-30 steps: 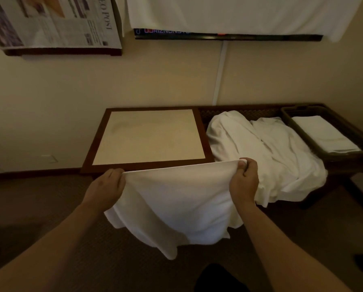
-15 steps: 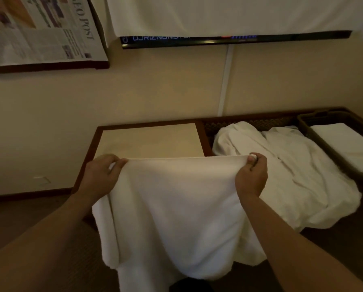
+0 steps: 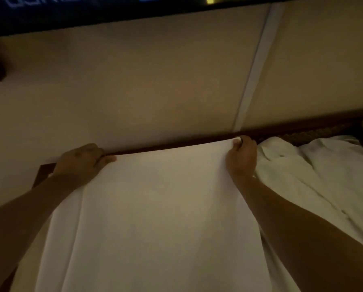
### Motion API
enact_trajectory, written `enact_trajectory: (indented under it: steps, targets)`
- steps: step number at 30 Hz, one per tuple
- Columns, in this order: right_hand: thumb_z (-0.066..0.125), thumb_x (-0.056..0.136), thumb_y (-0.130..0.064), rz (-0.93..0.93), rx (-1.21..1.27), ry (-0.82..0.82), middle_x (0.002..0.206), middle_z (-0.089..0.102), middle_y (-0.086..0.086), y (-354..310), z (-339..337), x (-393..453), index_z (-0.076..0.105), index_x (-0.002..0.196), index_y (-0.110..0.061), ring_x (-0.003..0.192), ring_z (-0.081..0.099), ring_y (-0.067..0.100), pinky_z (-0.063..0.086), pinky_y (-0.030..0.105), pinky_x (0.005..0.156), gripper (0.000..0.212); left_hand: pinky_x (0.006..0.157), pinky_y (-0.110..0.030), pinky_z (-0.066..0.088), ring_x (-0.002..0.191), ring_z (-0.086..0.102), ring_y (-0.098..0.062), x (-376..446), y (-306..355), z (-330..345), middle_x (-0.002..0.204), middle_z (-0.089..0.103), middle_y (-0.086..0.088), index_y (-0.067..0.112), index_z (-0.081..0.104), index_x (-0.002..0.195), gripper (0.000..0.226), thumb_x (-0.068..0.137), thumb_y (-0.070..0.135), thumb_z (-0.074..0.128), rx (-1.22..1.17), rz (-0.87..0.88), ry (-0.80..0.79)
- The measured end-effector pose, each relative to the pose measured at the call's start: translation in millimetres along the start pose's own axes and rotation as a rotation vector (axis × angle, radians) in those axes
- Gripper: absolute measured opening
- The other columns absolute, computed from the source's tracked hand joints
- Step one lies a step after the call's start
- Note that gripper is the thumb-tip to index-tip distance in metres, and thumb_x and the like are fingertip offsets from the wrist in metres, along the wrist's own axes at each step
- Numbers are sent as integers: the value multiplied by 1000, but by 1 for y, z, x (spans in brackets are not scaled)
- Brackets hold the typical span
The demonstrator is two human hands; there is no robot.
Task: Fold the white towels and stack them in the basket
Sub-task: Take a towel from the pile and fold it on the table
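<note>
Head view: a white towel (image 3: 155,207) was spread over the table (image 3: 43,173), its far corners pinched by the curled fingers of the left hand (image 3: 81,163) and the right hand (image 3: 241,159). More towels (image 3: 315,175) were heaped to the right.

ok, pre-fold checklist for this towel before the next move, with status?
1. Left hand grips the far left corner of the towel: ok.
2. Right hand pinches the far right corner: ok.
3. Far edge taut and straight between the hands: ok.
4. Towel spread flat without big wrinkles: ok in the visible part; a lengthwise crease runs along the left side.
5. Near edge and near corners lined up: cannot tell, out of frame.
6. Towel separate from the heap of white towels on the right: cannot tell, the right forearm hides the border.
</note>
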State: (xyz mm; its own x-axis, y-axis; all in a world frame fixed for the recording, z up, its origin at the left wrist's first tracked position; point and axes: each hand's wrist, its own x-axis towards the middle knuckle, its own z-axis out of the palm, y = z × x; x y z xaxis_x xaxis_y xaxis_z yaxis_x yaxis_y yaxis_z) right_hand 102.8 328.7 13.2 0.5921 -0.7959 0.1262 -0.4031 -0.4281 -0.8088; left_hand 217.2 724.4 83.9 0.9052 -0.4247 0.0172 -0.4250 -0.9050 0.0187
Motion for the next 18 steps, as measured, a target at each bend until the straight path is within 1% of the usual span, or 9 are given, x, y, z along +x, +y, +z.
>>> enact_trajectory:
  steps: [2, 4, 7, 9, 11, 13, 15, 17, 18]
  targets:
    - [42, 105, -16, 6, -38, -51, 127, 52, 19, 5, 30, 28, 61, 120, -2, 111, 53, 39, 41, 39, 93, 28, 81, -40, 51, 97, 65, -28, 32, -8, 20, 91, 59, 0, 22, 68, 90, 47, 94, 61, 43, -3, -12, -28]
    - [42, 105, -16, 28, -68, -105, 130, 51, 21, 14, 55, 52, 61, 119, -2, 113, 53, 41, 41, 41, 97, 28, 83, -40, 51, 98, 64, -27, 60, -11, 37, 92, 58, 2, 24, 67, 89, 45, 95, 62, 42, 0, -28, -83]
    - [40, 103, -14, 21, -152, -179, 126, 52, 22, 33, 79, 79, 63, 113, -4, 112, 51, 39, 40, 39, 92, 26, 88, -40, 51, 106, 63, -26, 92, -5, 59, 104, 63, 2, 27, 69, 96, 52, 93, 68, 36, 4, -40, -188]
    - [41, 101, -13, -21, -212, -187, 124, 53, 22, 42, 85, 89, 63, 111, -6, 112, 50, 36, 40, 39, 89, 25, 89, -40, 51, 111, 62, -28, 102, 1, 69, 116, 66, -1, 26, 69, 105, 51, 94, 67, 41, -28, -64, -193]
    - [43, 100, -13, -49, -253, -173, 122, 55, 21, 46, 87, 96, 64, 109, -6, 113, 50, 35, 42, 40, 90, 24, 87, -40, 50, 111, 63, -32, 107, 7, 77, 120, 68, -4, 25, 68, 109, 45, 95, 63, 48, -49, -97, -180]
    - [46, 98, -14, -42, -254, -156, 122, 56, 20, 43, 89, 99, 64, 108, -7, 112, 53, 37, 44, 43, 92, 21, 84, -38, 50, 106, 64, -33, 108, 9, 83, 115, 70, -6, 26, 68, 105, 43, 94, 64, 53, -96, -144, -209]
    - [52, 95, -16, 19, -283, -122, 123, 55, 19, 34, 87, 98, 60, 112, -10, 113, 53, 42, 46, 50, 93, 20, 83, -38, 52, 99, 64, -32, 103, 6, 86, 105, 69, -4, 27, 67, 100, 41, 91, 66, 56, -214, -226, -257]
    - [58, 91, -18, 50, -425, -38, 129, 51, 20, 17, 86, 89, 55, 121, -11, 118, 48, 44, 41, 57, 94, 31, 84, -39, 52, 93, 63, -28, 100, -6, 86, 96, 68, -1, 27, 65, 92, 40, 91, 66, 56, -320, -282, -287]
    - [58, 89, -17, -33, -469, 5, 131, 50, 21, 5, 87, 78, 54, 123, -11, 117, 47, 44, 40, 56, 92, 35, 84, -39, 51, 91, 63, -28, 98, -12, 85, 91, 67, -1, 25, 64, 87, 40, 92, 63, 56, -364, -297, -304]
